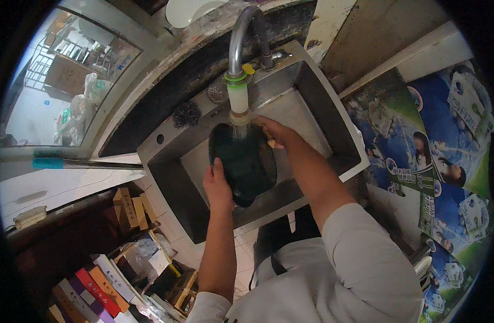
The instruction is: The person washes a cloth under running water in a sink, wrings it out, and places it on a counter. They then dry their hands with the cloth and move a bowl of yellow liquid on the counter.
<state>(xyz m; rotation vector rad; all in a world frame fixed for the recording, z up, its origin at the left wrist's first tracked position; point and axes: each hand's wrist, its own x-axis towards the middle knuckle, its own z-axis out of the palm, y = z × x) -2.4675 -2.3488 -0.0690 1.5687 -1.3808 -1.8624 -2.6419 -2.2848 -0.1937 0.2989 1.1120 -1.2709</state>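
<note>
My left hand [219, 183] grips the near left edge of a dark green, rounded container [247, 165], its thumb along the rim. At the container's far right edge is my right hand [274, 132], with a small yellowish thing [274, 143] by its fingers; what that is, I cannot tell. Water runs from the white and green spout filter [238, 97] of a curved metal faucet [236, 40] into the container. Both hands are over the stainless steel sink [182, 216]. The fingers under and behind the container are hidden.
A dark scouring pad [186, 114] and a round metal mesh piece [217, 92] lie on the sink's back ledge. A window [69, 80] is at the left. Boxes [97, 290] crowd the lower left, and printed posters [453, 141] cover the right side.
</note>
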